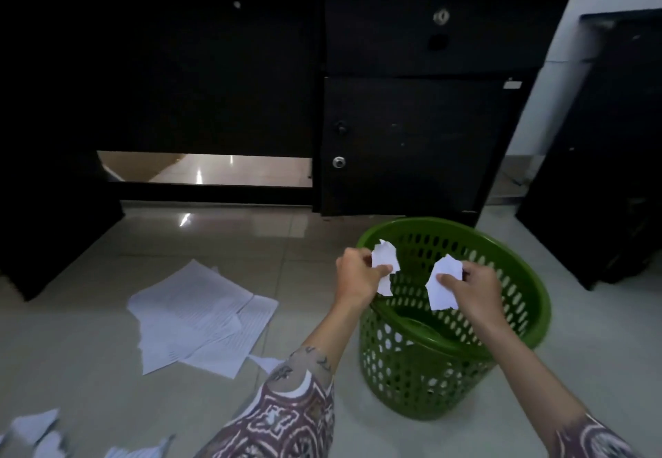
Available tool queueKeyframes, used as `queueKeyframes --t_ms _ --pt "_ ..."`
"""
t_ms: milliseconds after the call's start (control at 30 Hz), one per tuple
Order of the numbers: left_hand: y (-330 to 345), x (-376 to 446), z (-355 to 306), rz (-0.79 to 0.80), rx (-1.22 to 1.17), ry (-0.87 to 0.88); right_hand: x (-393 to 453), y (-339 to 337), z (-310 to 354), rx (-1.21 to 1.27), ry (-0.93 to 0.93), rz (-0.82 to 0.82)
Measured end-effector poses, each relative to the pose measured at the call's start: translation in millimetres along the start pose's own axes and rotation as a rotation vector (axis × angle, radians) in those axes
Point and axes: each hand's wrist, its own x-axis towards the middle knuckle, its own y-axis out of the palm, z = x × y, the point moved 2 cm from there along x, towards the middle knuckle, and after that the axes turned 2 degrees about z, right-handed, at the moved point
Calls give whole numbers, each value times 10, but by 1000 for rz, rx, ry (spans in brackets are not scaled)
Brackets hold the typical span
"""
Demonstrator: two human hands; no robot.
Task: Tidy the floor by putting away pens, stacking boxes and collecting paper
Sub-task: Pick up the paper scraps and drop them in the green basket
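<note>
Pale glossy floor tiles (89, 321), dim room; we record a dark desk (161, 81) along the far side with a locked cabinet door (412, 142) under a drawer (433, 31), and a second dark cabinet (601, 153) at the far right.

Item 1: green perforated basket (516, 314), standing upright on the floor just before the cabinet door. We cannot make out any contents; its inside is dim.

Item 2: left hand (358, 275), fingers curled, pinching a torn white paper scrap (385, 260) over the basket's near-left rim.

Item 3: right hand (473, 285), fingers likewise curled round a second torn scrap (442, 287), held above the basket mouth. The two scraps are apart, not touching.

Item 4: loose pile of printed sheets (200, 318), overlapping on the floor left of the basket, with one small fragment (267, 362) at the pile's near-right corner.

Item 5: further torn pieces (36, 429) at the near-left edge of the floor.

Status, as we judge it: paper collection is under way, the two held scraps about to go into the basket. Left to do: the sheet pile, the fragment, the near-left pieces. We see no pens and no boxes here, so we cannot say how those parts stand.
</note>
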Motion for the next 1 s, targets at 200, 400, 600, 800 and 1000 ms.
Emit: queueKeyframes --t_ms 200,400,600,800,1000 --pt "-16 112 114 25 123 84 115 -7 -127 -119 26 48" --pt "-365 120 333 -89 110 91 66 131 -12 -86 59 51" --pt "-793 -7 693 -158 90 1 -108 301 364 51 -83 15" --pt "-1229 -411 1243 -232 70 -123 -525 702 634 253 -260 57" --pt "-1568 -1266 2310 -306 111 -463 -1018 1446 304 291 -231 221"
